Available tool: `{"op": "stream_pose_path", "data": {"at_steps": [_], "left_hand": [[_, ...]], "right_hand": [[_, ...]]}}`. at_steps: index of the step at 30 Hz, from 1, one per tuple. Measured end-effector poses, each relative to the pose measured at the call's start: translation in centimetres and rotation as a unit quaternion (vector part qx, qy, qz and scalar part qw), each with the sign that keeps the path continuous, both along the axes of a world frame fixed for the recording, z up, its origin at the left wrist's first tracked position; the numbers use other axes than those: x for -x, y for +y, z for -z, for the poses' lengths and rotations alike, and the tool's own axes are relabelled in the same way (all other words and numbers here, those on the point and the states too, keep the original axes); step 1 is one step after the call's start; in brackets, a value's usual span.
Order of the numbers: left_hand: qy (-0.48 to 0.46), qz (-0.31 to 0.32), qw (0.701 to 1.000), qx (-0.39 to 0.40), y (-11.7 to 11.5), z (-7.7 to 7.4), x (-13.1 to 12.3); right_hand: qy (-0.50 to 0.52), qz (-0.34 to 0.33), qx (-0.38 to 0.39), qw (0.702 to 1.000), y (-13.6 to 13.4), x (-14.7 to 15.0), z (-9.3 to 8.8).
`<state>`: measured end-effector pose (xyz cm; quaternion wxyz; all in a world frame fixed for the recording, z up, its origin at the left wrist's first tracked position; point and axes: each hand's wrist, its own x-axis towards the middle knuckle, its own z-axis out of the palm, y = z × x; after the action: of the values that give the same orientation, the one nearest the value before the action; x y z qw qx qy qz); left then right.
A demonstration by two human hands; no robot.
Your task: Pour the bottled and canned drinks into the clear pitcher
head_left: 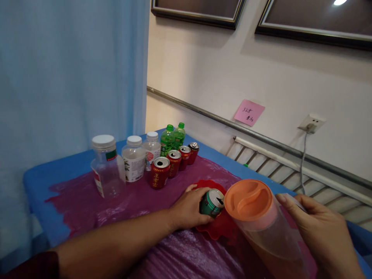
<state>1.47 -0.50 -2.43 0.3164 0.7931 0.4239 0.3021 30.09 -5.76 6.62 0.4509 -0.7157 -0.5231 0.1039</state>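
Note:
My left hand (187,209) is wrapped round a green drink can (212,202) with an opened top, tilted over a red scalloped dish (221,228). My right hand (316,228) grips the side of a clear plastic pitcher (270,240) with an orange lid (248,199). The pitcher leans toward the can and holds some pale orange liquid. Can and pitcher lid almost touch.
A row of red cans (159,172) runs back to two green bottles (171,138). Three clear white-capped jars (106,166) stand left of them. All sit on a purple cloth (122,197) over a blue table (40,174). A blue curtain (69,69) hangs left; a radiator (290,166) lines the wall.

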Motion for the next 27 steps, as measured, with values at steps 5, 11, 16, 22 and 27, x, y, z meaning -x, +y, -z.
{"op": "stream_pose_path", "data": {"at_steps": [5, 11, 16, 22, 27], "left_hand": [[-0.001, -0.002, 1.000, -0.003, 0.01, -0.01, 0.00], [0.000, 0.000, 1.000, -0.002, 0.00, -0.13, -0.05], [0.003, 0.000, 1.000, 0.001, -0.10, -0.35, -0.02], [0.008, -0.002, 1.000, -0.003, -0.04, -0.24, 0.03], [0.001, 0.005, 1.000, -0.005, -0.04, -0.22, 0.05]], "right_hand": [[0.002, 0.014, 0.011, 1.000, -0.06, 0.17, -0.20], [0.009, 0.007, 0.014, 1.000, -0.17, 0.31, -0.26], [0.011, 0.011, 0.026, 1.000, -0.28, 0.44, -0.40], [-0.011, 0.001, 0.001, 1.000, -0.37, 0.52, -0.48], [-0.017, 0.002, 0.008, 1.000, -0.31, 0.36, -0.38]]}}
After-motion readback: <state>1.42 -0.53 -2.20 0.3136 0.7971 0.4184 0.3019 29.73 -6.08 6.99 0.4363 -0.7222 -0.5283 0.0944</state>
